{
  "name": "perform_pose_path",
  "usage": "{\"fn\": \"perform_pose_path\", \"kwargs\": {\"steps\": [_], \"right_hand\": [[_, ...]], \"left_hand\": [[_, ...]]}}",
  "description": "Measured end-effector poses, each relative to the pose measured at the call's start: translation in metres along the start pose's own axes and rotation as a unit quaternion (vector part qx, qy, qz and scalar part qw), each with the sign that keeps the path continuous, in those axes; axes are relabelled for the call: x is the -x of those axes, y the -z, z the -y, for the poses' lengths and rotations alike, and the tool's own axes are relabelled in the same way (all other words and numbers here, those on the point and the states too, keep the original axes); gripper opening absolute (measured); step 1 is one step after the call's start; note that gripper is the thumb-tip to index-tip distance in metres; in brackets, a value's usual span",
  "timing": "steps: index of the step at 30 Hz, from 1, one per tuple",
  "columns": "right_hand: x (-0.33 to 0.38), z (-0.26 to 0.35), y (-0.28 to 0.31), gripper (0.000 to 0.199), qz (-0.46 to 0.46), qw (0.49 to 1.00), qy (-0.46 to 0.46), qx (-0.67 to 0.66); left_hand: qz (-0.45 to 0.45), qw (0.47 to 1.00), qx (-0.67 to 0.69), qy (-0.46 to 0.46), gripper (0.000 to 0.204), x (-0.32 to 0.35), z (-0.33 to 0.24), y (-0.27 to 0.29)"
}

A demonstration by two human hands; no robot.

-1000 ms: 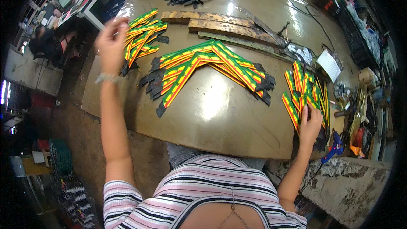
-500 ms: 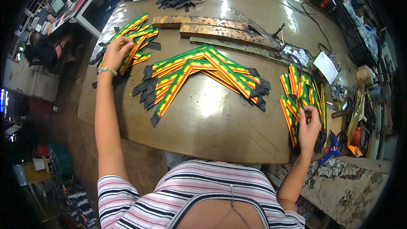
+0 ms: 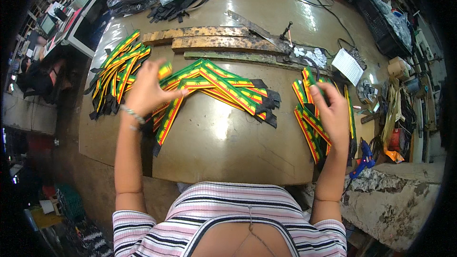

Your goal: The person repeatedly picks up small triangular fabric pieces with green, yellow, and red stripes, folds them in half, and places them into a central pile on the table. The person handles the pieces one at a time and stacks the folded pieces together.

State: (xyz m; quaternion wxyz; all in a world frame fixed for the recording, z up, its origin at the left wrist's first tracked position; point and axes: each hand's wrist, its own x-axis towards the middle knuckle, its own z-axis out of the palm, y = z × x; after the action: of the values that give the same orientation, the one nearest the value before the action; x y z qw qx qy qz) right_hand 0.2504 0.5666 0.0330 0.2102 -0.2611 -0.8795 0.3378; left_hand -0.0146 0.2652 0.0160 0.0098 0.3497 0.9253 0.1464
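The left hand (image 3: pixel 151 85) was brought rightward, 1 green-yellow-red flat strip (image 3: pixel 165 70) pinched; the right hand's (image 3: pixel 333 114) hold cannot be told. Edges are best matched to the same-coloured chevron stack (image 3: pixel 233 91).

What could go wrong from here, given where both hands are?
The left hand, beside the overlapping middle strips, might knock them askew. The right hand is over the right-hand pile, where strips cross, so lifting one could drag others along. The blue tool lies near the right forearm, which might bump it.
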Motion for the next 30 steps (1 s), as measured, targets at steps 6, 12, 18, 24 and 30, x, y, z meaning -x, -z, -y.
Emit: {"fn": "perform_pose_path", "kwargs": {"steps": [6,12,18,24,30], "right_hand": [[-0.004,-0.007,-0.025,0.032,0.037,0.999,-0.013,0.023],[-0.035,-0.026,0.009,0.029,-0.107,0.990,0.040,0.080],[-0.135,-0.060,0.003,0.038,0.028,0.999,0.036,0.011],[-0.170,-0.104,-0.057,0.027,0.126,0.944,-0.137,-0.271],[-0.166,-0.119,-0.065,0.026,0.136,0.914,-0.113,-0.364]], "left_hand": [[0.072,0.995,-0.059,-0.018,0.087,-0.001,0.015,-0.052],[0.007,0.997,0.038,-0.071,0.065,-0.014,-0.009,-0.008],[0.050,0.956,0.232,-0.171,0.055,-0.107,-0.064,-0.012],[0.134,0.880,0.440,-0.118,0.033,-0.180,-0.148,-0.100],[0.128,0.836,0.531,-0.062,0.032,-0.188,-0.159,-0.133]]}}
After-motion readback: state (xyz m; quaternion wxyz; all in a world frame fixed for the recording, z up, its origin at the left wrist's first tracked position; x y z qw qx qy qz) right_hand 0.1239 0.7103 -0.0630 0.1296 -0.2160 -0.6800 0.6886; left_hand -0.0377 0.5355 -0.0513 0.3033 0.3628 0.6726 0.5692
